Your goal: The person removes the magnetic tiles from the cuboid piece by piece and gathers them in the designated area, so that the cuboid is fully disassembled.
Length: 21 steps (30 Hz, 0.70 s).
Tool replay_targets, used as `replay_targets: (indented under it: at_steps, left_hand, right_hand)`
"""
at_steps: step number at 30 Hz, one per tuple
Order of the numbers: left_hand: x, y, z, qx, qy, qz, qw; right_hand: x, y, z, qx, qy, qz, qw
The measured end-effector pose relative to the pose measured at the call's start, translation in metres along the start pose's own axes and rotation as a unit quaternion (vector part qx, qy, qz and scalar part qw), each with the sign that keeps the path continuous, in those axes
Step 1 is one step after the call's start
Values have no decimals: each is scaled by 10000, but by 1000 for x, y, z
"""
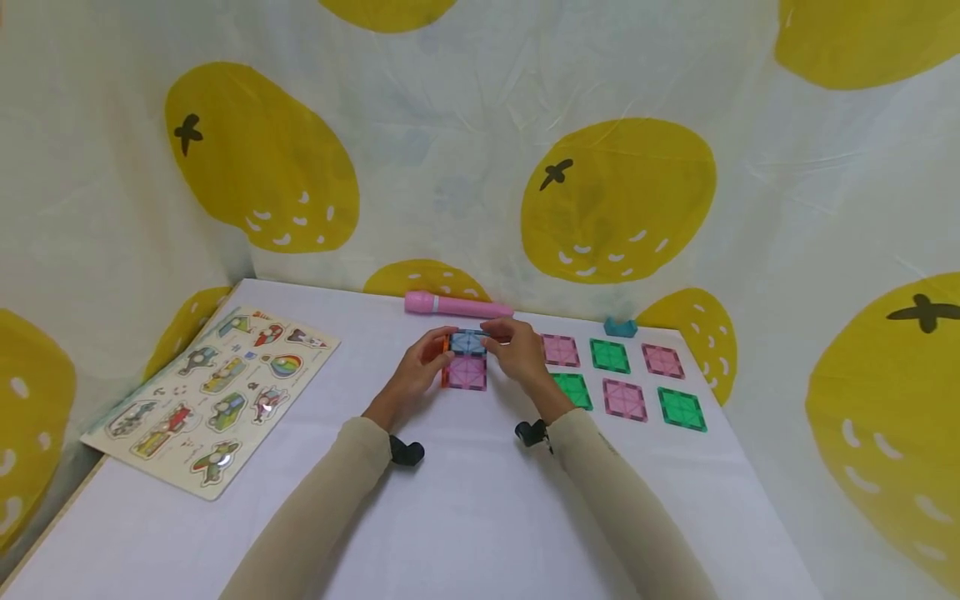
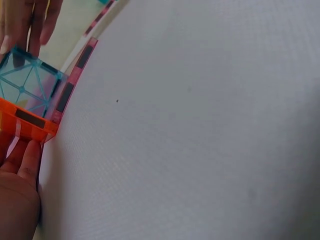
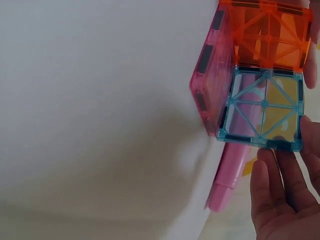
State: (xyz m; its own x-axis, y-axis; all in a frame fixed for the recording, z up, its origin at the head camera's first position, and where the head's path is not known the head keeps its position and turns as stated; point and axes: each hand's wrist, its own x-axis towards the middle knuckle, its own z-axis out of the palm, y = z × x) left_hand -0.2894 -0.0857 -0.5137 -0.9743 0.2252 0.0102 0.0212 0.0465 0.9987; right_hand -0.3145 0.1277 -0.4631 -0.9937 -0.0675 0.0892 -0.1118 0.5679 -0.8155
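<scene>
Head view: both my hands meet at table centre on the tile assembly (image 1: 466,363); left hand (image 1: 415,372) on its left, fingers curled round the orange tile (image 1: 446,360); right hand (image 1: 516,353) on its right, fingertips pinching the blue tile (image 1: 468,341); pink tile (image 1: 467,373) faces me; assembly sits dead between the hands, neither nearer; loose tiles (image 1: 621,379) lie flat to my right, pink flashlight (image 1: 457,306) just behind, puzzle board (image 1: 212,395) well off left.

Left wrist view: orange tile (image 2: 27,123) against my left fingers (image 2: 27,160); blue tile (image 2: 27,85) above it, joined at the edge; pink tile (image 2: 70,85) edge-on, meeting both.

Right wrist view: right fingers (image 3: 280,185) on the blue tile's (image 3: 262,107) far edge; orange tile (image 3: 270,35) adjoins it; pink tile (image 3: 212,85) stands square to both; flashlight (image 3: 235,170) shows through and below the blue.
</scene>
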Motion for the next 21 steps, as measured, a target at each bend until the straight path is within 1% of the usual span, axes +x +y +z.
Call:
replay_targets:
  at_steps: [3,9,13,17,21]
  left_hand:
    - [0,-1,0,103,-23,100,9999]
    - [1,-1,1,319,-62,288,9991]
    - [1,0,1,321,-66,190,9993]
    - [0,3,3,296,-5,-59,9995]
    - [-2,5,4,396,50,-91,9992]
  right_hand:
    - [5,-1,4,-96,64,-29,9999]
    - [8,1,8,-127,261,239,9993]
    - [8,3,6,-22,490,264,9984]
    - [9,7,4,371,677,363,9964]
    - [10,10,0,717,784,563,9927]
